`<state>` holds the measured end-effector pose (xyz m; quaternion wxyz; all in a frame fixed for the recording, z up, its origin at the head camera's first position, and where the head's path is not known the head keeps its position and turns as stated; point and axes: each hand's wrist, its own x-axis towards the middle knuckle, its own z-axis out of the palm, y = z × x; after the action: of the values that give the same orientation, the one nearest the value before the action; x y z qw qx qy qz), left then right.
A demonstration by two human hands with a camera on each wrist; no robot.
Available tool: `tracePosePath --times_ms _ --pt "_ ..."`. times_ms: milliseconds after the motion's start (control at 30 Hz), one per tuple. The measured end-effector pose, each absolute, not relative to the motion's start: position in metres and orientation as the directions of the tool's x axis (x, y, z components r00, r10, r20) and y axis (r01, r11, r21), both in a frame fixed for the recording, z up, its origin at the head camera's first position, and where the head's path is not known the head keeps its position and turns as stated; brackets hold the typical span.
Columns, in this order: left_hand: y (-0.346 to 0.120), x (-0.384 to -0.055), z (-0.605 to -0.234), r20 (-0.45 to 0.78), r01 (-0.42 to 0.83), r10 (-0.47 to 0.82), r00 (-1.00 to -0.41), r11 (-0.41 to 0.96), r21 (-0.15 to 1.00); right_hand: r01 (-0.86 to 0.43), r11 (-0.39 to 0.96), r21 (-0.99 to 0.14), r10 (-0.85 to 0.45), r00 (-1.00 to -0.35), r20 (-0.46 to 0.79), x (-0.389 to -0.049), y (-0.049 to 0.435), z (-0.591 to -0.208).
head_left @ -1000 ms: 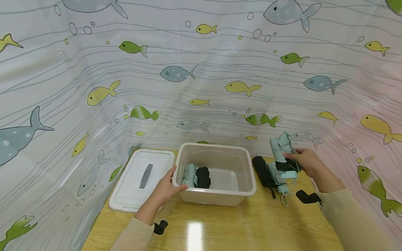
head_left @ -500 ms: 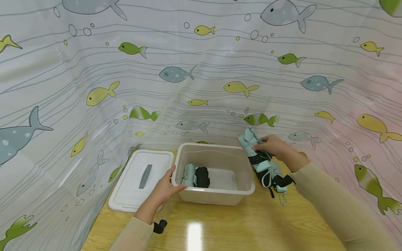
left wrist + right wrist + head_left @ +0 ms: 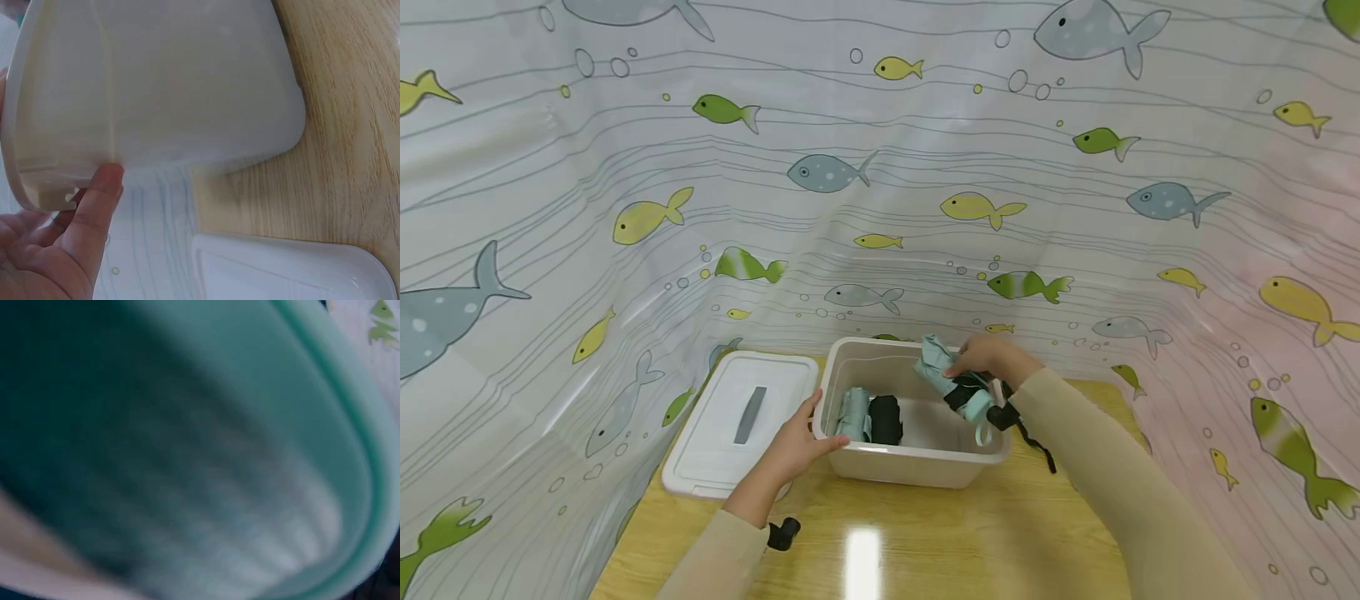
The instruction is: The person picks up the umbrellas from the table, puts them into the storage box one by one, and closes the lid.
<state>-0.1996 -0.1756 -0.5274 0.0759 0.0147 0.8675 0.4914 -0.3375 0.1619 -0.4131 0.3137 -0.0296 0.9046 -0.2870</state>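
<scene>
One black-banded mint umbrella (image 3: pixel 958 395) rests in the right grip (image 3: pixel 994 358).

White glare streaks the table (image 3: pixel 940 542); the right wrist view blurs heavily.

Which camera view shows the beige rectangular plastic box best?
The head view: the beige rectangular plastic box shows its inside, rim and front. The left wrist view shows only part of its outside; the right one is too blurred to tell.
</scene>
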Motion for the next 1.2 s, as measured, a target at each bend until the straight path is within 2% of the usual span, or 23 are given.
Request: tracePosePath --times_ms 167,233,367,533,633,767,933,1067,1200 --pt "-0.176 -0.199 -0.529 -0.120 -0.054 0.100 -0.988 0.500 0.864 0.031 0.953 -0.301 -0.136 -0.844 -0.519 -0.343 0.145 -0.436" --pt "-0.176 -0.199 -0.528 -0.119 -0.054 0.098 -0.988 0.500 0.864 0.068 0.953 -0.296 -0.109 -0.832 -0.543 -0.344 0.139 -0.444" --pt "-0.177 -0.200 -0.529 -0.120 -0.057 0.095 -0.988 0.502 0.863 0.209 0.906 -0.369 -0.080 -0.770 -0.632 -0.346 0.130 -0.461" --pt "-0.175 -0.202 -0.530 -0.121 -0.055 0.101 -0.988 0.499 0.865 0.288 0.886 -0.363 0.052 -0.841 -0.539 -0.342 0.127 -0.475" --pt "-0.174 -0.201 -0.529 -0.118 -0.055 0.093 -0.989 0.506 0.861 0.307 0.876 -0.373 0.065 -0.840 -0.538 -0.340 0.125 -0.485" --pt "-0.175 -0.201 -0.529 -0.112 -0.052 0.089 -0.990 0.511 0.858 0.249 0.907 -0.339 0.016 -0.826 -0.563 -0.342 0.124 -0.502" --pt "-0.175 -0.203 -0.529 -0.116 -0.057 0.086 -0.990 0.505 0.861 0.187 0.918 -0.350 -0.058 -0.810 -0.584 -0.346 0.120 -0.523" --pt "-0.175 -0.203 -0.530 -0.112 -0.055 0.083 -0.990 0.504 0.862 0.146 0.938 -0.314 -0.070 -0.807 -0.586 -0.343 0.114 -0.535" --pt "-0.175 -0.203 -0.531 -0.109 -0.053 0.082 -0.991 0.504 0.862 0.189 0.930 -0.315 -0.046 -0.791 -0.610 -0.346 0.112 -0.548"
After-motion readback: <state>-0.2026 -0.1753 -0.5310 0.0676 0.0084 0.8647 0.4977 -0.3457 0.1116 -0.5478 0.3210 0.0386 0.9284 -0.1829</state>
